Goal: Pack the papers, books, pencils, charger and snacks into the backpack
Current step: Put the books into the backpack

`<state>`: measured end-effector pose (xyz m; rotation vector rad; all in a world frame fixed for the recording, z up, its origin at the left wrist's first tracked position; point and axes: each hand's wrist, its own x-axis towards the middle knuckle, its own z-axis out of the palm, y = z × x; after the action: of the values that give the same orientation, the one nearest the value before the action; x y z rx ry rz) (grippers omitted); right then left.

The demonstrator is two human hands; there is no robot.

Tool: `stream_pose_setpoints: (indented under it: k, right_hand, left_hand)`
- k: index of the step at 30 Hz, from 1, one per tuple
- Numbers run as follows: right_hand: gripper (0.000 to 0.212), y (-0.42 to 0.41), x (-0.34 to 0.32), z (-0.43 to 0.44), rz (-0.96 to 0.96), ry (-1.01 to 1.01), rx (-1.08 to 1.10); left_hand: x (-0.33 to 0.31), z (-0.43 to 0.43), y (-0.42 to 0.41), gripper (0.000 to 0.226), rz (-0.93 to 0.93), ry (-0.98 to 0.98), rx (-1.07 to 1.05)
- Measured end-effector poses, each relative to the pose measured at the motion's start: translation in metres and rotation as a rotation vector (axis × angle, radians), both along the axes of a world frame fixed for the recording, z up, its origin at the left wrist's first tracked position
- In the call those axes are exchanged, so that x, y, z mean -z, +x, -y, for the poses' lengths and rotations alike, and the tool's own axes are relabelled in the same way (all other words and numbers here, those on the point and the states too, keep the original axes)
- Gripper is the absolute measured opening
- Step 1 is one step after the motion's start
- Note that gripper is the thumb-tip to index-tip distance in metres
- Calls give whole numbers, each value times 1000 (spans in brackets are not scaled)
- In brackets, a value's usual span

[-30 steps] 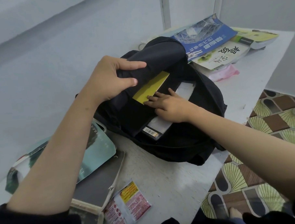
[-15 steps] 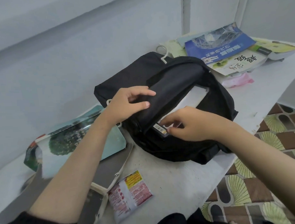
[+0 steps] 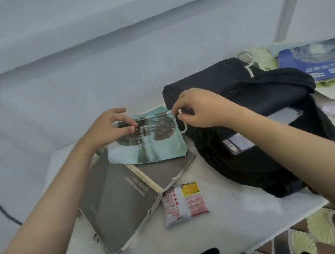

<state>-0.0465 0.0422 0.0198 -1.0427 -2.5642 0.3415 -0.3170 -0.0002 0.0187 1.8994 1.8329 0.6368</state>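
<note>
On the white table [image 3: 234, 220], in the head view, a teal paperback [image 3: 154, 144] lay tilted across a grey book [image 3: 116, 202], just left of the black backpack [image 3: 260, 161]. The left hand [image 3: 109, 127] gripped its far left edge, thumb on the cover and fingers curled behind. The right hand [image 3: 204, 110] pinched its far right corner between thumb and forefinger. A snack packet [image 3: 185, 203] lay nearer.

Teal book [image 3: 154, 144], white cord [image 3: 185, 129] beside backpack [image 3: 258, 107]
</note>
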Motion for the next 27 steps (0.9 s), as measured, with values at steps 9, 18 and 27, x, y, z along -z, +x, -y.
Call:
stream_pose_setpoints:
  k: [9, 18, 27]
  right_hand:
    - [24, -48, 23, -61, 315, -183, -5]
    - [22, -45, 22, -64, 93, -225, 56]
    - [28, -25, 3, -53, -575, -373, 115]
  left_hand:
    - [19, -6, -38, 29, 69, -202, -55]
    - [12, -12, -34, 72, 112, 65, -69]
    - [-50, -21, -21, 66, 322, 391, 46]
